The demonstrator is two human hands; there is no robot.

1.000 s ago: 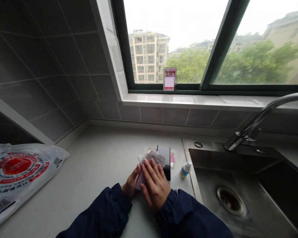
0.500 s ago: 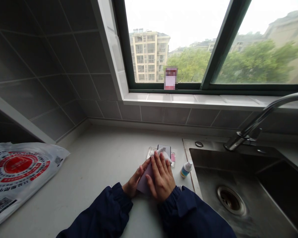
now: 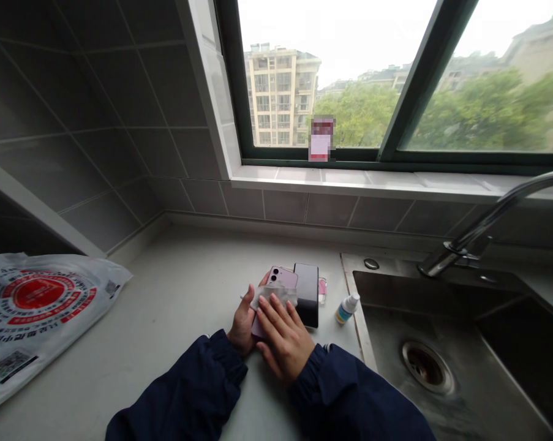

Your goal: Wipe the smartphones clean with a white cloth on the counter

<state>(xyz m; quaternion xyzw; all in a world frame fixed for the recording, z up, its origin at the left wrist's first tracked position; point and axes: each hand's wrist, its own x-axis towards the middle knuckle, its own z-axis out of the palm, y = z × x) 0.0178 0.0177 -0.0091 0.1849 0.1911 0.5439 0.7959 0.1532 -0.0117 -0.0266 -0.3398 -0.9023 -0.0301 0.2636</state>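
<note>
A light purple phone (image 3: 283,277) with two camera lenses rests tilted in my left hand (image 3: 242,324), whose thumb is up along the phone's left edge. My right hand (image 3: 283,337) lies over the phone's back, pressing a white wipe (image 3: 278,296) against it with the fingers. Right behind the phone stands a dark grey box-like object (image 3: 307,294) on the counter. A piece of a clear case with pink on it (image 3: 323,290) shows at its right. A small white spray bottle (image 3: 348,309) with a blue and yellow label stands farther right.
The steel sink (image 3: 423,331) with its curved faucet (image 3: 460,245) is on the right. A white plastic bag (image 3: 41,306) with red print lies on the counter (image 3: 166,306) at the left. The window (image 3: 349,73) is ahead, above a tiled sill.
My right hand and the wipe have slid down and left on the phone, uncovering its camera lenses. The dark grey object is now seen more fully. The view has shifted slightly.
</note>
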